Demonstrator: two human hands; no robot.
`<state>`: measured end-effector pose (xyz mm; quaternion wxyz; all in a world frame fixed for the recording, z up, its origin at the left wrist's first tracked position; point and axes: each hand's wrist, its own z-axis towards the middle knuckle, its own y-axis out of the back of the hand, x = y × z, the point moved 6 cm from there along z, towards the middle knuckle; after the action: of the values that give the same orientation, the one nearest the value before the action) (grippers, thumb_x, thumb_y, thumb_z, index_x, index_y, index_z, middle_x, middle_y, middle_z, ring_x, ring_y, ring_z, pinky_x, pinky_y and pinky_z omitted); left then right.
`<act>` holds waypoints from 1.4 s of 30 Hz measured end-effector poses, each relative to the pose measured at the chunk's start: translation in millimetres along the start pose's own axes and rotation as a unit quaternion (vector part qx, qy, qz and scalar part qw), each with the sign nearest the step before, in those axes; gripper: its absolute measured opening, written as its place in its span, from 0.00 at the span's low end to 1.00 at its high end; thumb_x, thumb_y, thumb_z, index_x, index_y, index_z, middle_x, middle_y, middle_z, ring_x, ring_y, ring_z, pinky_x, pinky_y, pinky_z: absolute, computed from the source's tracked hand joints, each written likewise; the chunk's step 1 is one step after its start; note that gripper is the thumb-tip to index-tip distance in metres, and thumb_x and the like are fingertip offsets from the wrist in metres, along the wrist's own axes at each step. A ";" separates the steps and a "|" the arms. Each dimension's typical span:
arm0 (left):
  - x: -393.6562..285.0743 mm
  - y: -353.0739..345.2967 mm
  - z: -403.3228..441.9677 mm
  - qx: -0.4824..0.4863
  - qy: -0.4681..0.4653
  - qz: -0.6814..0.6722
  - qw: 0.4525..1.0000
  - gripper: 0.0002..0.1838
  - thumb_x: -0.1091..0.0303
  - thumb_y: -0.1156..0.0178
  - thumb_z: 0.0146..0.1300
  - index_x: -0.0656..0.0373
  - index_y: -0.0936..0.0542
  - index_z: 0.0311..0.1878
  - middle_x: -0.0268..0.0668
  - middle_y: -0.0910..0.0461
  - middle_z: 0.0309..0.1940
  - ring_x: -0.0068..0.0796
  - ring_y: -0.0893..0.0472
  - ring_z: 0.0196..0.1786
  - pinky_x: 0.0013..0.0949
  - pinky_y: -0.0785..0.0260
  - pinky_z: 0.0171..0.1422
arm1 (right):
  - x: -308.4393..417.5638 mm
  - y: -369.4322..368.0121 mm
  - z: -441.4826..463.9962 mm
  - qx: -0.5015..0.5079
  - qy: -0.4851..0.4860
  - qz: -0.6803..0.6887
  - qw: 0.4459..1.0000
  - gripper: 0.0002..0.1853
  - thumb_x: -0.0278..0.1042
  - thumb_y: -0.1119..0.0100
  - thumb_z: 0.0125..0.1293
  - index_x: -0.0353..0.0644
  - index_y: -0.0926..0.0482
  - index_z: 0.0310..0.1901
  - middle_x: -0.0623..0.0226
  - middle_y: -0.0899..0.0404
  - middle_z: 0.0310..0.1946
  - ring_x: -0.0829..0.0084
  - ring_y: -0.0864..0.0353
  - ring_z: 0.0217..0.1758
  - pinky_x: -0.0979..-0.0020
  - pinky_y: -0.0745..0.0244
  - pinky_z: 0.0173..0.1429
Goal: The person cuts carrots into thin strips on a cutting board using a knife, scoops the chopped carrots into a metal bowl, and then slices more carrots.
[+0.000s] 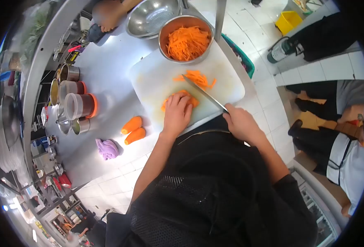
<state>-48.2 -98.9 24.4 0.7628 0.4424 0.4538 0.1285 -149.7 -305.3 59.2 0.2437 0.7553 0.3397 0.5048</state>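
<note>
My left hand [177, 111] presses down on sliced carrot [193, 101] on the white cutting board [149, 82], its fingers together over the pieces. In my right hand [240, 122] is the handle of a knife [206, 94], whose blade points up and left across the board. The blade's tip lies by a small heap of carrot strips [198, 78]. At the board's far edge stands a metal bowl [162, 35] filled with shredded carrot [187, 43]. Two peeled carrots [135, 135] rest on the metal table left of the board.
A purple cloth [107, 148] lies on the metal table [103, 74]. Containers with orange rims [93, 105] stand at the left. Another metal bowl [153, 17] is at the back, near another person's hand [106, 26]. Other people [347, 152] are at the right.
</note>
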 end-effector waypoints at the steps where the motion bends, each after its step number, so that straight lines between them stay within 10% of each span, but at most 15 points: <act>1: -0.1 -1.0 -3.8 0.010 0.002 -0.004 1.000 0.14 0.70 0.34 0.66 0.60 0.16 0.54 0.42 0.21 0.54 0.50 0.24 0.60 0.49 0.34 0.67 | 3.3 0.2 -3.8 0.005 -0.009 0.004 1.000 0.11 0.35 0.47 0.78 0.36 0.27 0.51 0.41 0.16 0.37 0.38 0.16 0.44 0.40 0.24 0.50; 12: 2.0 -9.0 0.0 0.001 -0.008 0.089 0.996 0.22 0.55 0.30 0.64 0.50 0.16 0.59 0.38 0.25 0.64 0.43 0.29 0.67 0.55 0.43 0.73 | 4.3 -15.6 4.3 0.007 -0.052 -0.062 0.997 0.09 0.33 0.48 0.76 0.37 0.28 0.51 0.46 0.16 0.32 0.40 0.15 0.38 0.42 0.23 0.44; 31: 1.1 8.2 13.4 0.011 -0.031 0.063 0.997 0.27 0.57 0.35 0.71 0.58 0.23 0.70 0.45 0.24 0.69 0.51 0.32 0.78 0.56 0.45 0.83 | 1.5 -15.0 1.8 0.000 -0.019 -0.065 0.998 0.11 0.33 0.47 0.76 0.37 0.26 0.53 0.46 0.17 0.28 0.41 0.14 0.37 0.41 0.22 0.42; 42: 192.2 289.6 222.1 -0.406 0.026 0.255 0.877 0.31 0.55 0.41 0.78 0.75 0.27 0.70 0.63 0.26 0.71 0.59 0.29 0.75 0.51 0.38 0.80 | 2.8 -11.2 5.6 0.029 -0.069 -0.049 0.996 0.09 0.30 0.47 0.75 0.37 0.25 0.52 0.49 0.15 0.30 0.45 0.13 0.35 0.46 0.20 0.40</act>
<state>297.0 58.6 186.2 0.8040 0.1904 0.2527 0.5035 -146.8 -296.0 50.9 0.2689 0.7777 0.3734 0.4284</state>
